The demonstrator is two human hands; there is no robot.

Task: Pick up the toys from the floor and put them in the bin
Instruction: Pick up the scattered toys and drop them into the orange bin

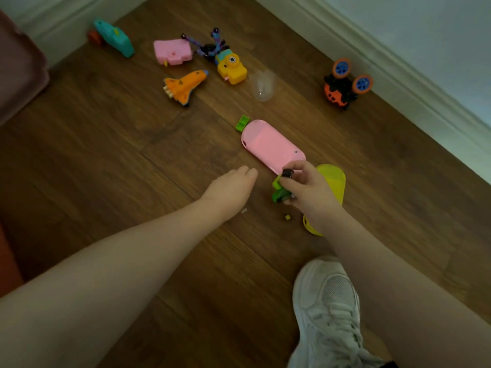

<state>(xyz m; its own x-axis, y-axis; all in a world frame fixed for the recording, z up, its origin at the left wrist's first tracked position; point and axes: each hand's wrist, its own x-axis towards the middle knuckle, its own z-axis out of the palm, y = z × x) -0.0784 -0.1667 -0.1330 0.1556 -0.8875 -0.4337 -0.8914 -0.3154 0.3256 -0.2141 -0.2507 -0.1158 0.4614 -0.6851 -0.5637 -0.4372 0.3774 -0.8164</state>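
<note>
Floorboards [106,160] of dark wood carry the scattered toys, seen from above. One right hand [305,187] has its fingers curled round one small green toy [279,193], with a dark piece pinched at the fingertips; the hand lies over the near end of one long pink case [271,144], and whether it touches the case cannot be told. One left hand [231,185] reaches forward just beside it, fingers straight and together, holding nothing. One yellow cup [334,179] lies on its side behind the right hand, partly hidden by the wrist. One green block [242,122] sits at the far end of the pink case. Farther off lie one orange shuttle [184,86], one yellow toy camera [231,66], one pink toy camera [172,52], one purple spider [212,46] and one teal toy [114,37]. One clear plastic shell [261,85] lies near the yellow camera. One orange toy with two blue wheels [345,83] stands near the skirting board [398,75]. One white shoe [329,309] occupies the lower foreground. One dark container [18,70] shows at the left edge.
</note>
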